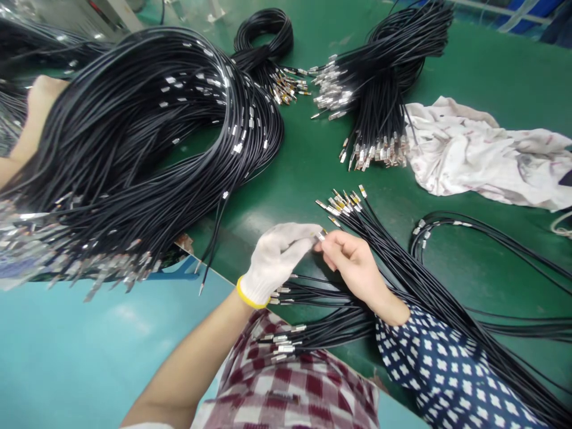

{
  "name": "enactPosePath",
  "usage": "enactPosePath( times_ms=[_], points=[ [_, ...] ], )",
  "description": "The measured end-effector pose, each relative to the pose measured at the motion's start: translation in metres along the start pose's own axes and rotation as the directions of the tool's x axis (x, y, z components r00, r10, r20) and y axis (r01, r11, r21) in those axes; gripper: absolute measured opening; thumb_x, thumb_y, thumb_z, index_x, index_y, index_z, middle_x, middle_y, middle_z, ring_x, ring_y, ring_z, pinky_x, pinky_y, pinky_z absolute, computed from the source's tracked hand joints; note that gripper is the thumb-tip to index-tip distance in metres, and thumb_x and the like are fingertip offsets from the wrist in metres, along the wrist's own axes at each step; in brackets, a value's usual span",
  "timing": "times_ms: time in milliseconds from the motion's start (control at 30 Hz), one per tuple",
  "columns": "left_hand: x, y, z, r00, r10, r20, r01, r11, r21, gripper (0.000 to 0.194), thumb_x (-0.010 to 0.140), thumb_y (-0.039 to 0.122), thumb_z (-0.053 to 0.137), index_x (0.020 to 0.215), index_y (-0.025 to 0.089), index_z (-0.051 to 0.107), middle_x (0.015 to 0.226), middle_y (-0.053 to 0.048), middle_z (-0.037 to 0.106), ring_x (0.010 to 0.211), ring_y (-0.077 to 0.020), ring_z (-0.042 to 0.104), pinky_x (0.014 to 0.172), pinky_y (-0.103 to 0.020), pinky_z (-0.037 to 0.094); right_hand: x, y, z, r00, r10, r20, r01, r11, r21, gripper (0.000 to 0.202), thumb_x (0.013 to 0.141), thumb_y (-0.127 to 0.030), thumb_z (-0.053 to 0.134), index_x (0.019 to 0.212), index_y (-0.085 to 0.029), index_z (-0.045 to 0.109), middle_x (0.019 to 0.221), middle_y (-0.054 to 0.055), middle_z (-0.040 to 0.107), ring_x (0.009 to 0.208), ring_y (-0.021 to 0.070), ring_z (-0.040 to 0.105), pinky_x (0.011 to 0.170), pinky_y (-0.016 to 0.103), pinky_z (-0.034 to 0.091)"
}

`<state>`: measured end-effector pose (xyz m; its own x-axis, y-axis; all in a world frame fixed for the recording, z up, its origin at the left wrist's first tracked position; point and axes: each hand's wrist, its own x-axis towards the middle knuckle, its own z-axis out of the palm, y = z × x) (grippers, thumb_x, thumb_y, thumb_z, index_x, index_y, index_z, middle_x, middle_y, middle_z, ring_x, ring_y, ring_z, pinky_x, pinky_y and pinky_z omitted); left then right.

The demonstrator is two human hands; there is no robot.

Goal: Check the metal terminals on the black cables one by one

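My left hand [277, 257], in a white glove with a yellow cuff, is closed near the middle of the view. Its fingertips meet those of my bare right hand [351, 259] around a small silver cable end [322, 235]. My right hand pinches that end between thumb and fingers. Just beyond my hands lie silver and yellow cable tips [342, 204], on a bundle of black cables [415, 274] running to the lower right. Under my right wrist and beside it, more black cables [333, 328] point their silver ends to the left.
A big coil of black cables [134, 113] fills the left, with another person's hand [42, 98] at it. On the green table [290, 161] lie a small coil [263, 36], a thick bundle [388, 65] and a white cloth [482, 149]. The table's front edge runs diagonally.
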<state>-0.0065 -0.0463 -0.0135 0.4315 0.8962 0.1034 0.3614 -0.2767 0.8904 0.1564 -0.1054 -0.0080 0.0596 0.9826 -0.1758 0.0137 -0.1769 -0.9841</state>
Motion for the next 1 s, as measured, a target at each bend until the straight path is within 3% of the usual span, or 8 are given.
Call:
enactPosePath(
  times_ms=[333,433,567,633,667,800,933,1000],
  points=[
    [-0.001,0.000,-0.001,1.000,-0.001,0.006,0.001,1.000,-0.018,0.022,0.090,0.022,0.060,0.100,0.026,0.079,0.104,0.000,0.078,0.097,-0.0182,0.070,0.098,-0.030,0.051,-0.003,0.002,0.000,0.998,-0.054,-0.030,0.052,0.996,-0.079,0.043,0.095,-0.057,0.055,0.077,-0.018,0.062,0.058,-0.003,0.046,0.052,0.0122,0.039,0.050,0.026,0.030],
    [0.000,0.001,-0.003,0.999,-0.033,0.002,0.033,0.993,-0.111,0.020,0.089,0.020,0.059,0.094,0.023,0.078,0.097,-0.001,0.077,0.092,-0.0169,0.069,0.090,-0.028,0.053,-0.004,0.005,0.002,0.992,-0.122,0.018,0.123,0.965,-0.232,0.037,0.100,-0.046,0.051,0.078,-0.019,0.063,0.060,-0.003,0.050,0.054,0.0129,0.044,0.053,0.026,0.034],
    [0.002,-0.003,-0.004,0.980,-0.144,-0.140,0.094,0.946,-0.312,0.021,0.093,0.024,0.054,0.095,0.018,0.074,0.096,-0.004,0.074,0.091,-0.0174,0.068,0.085,-0.028,0.053,-0.008,-0.009,0.002,0.924,-0.158,0.348,0.356,0.688,-0.633,0.018,0.099,-0.028,0.058,0.095,-0.018,0.073,0.086,0.007,0.070,0.081,0.0216,0.065,0.077,0.036,0.047],
    [0.003,-0.005,-0.004,0.974,-0.170,-0.152,0.113,0.939,-0.325,0.023,0.094,0.028,0.053,0.097,0.018,0.074,0.096,-0.005,0.074,0.091,-0.0180,0.068,0.086,-0.029,0.053,-0.016,-0.031,-0.004,0.904,-0.184,0.387,0.421,0.552,-0.720,0.016,0.095,-0.026,0.064,0.106,-0.019,0.074,0.104,0.013,0.072,0.098,0.0285,0.066,0.086,0.044,0.049],
    [0.004,-0.006,-0.003,0.980,-0.165,-0.112,0.126,0.948,-0.294,0.023,0.094,0.029,0.054,0.096,0.019,0.074,0.096,-0.004,0.074,0.092,-0.0183,0.068,0.087,-0.030,0.053,-0.023,-0.045,-0.010,0.902,-0.231,0.364,0.430,0.545,-0.720,0.017,0.095,-0.025,0.064,0.109,-0.020,0.073,0.109,0.013,0.071,0.102,0.0295,0.066,0.089,0.045,0.050],
    [0.003,-0.002,0.001,0.993,-0.069,0.091,0.072,0.997,-0.030,0.021,0.093,0.030,0.057,0.093,0.023,0.076,0.098,-0.003,0.075,0.099,-0.0206,0.067,0.098,-0.035,0.048,-0.060,-0.103,-0.035,0.869,-0.485,0.095,0.461,0.726,-0.511,0.016,0.098,-0.026,0.060,0.103,-0.029,0.074,0.100,0.008,0.074,0.093,0.0238,0.069,0.079,0.034,0.056],
    [0.000,0.002,0.006,0.996,-0.048,0.070,0.040,0.993,0.112,0.022,0.094,0.033,0.056,0.090,0.024,0.077,0.098,-0.002,0.076,0.102,-0.0210,0.066,0.103,-0.037,0.045,-0.080,-0.122,-0.047,0.864,-0.440,0.246,0.503,0.726,-0.468,0.022,0.097,-0.020,0.060,0.107,-0.033,0.075,0.089,0.004,0.076,0.081,0.0217,0.071,0.072,0.032,0.057],
    [0.000,0.000,0.007,0.993,-0.119,0.004,0.119,0.992,0.040,0.026,0.095,0.035,0.054,0.090,0.023,0.076,0.097,-0.003,0.076,0.097,-0.0203,0.068,0.096,-0.034,0.049,-0.080,-0.119,-0.051,0.884,-0.428,0.189,0.467,0.773,-0.430,0.019,0.097,-0.023,0.062,0.104,-0.034,0.076,0.088,0.003,0.076,0.077,0.0225,0.071,0.071,0.034,0.058]
  ],
)
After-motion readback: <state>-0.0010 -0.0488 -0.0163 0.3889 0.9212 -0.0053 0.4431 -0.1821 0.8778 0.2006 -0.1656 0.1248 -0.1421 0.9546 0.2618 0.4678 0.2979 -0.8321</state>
